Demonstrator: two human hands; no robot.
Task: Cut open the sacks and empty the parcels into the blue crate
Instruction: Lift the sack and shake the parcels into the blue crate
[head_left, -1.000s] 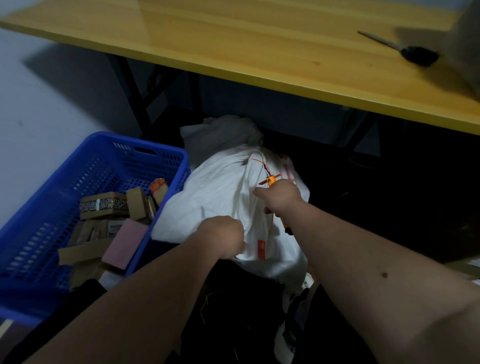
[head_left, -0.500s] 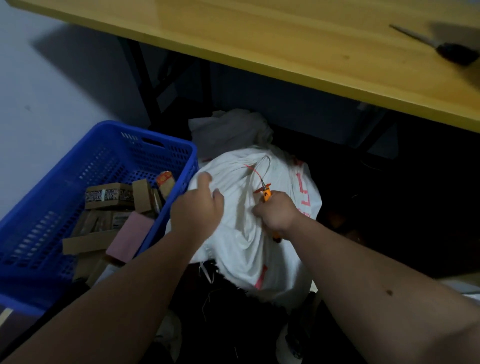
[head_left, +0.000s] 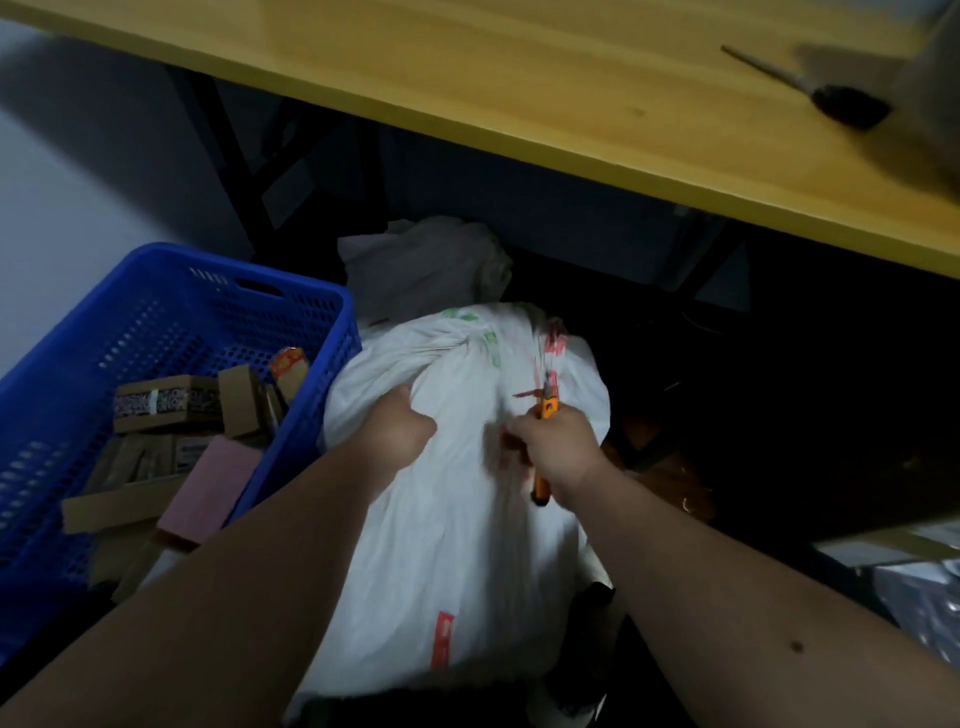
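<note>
A full white sack (head_left: 457, 545) with red and green print stands on the floor in front of me, its neck bunched at the top. My left hand (head_left: 397, 428) grips a fold of the sack's cloth near the top left. My right hand (head_left: 558, 447) is closed around an orange cutter (head_left: 545, 415), whose tip points up at the red string by the sack's neck. The blue crate (head_left: 306, 312) sits to the left, touching the sack, with several cardboard parcels (head_left: 166, 405) and a pink one (head_left: 213, 488) inside.
A yellow tabletop (head_left: 519, 78) overhangs at the top, with a dark-handled tool (head_left: 831, 101) on its right side. Black table legs (head_left: 228, 156) stand behind the crate. A second grey-white sack (head_left: 426, 270) lies behind the first. Silvery packaging (head_left: 919, 587) shows at the right edge.
My left hand went from the sack's lower edge up to its top and now clutches a fold there. The sack has been pulled more upright and nearer. The cutter hand stayed by the neck.
</note>
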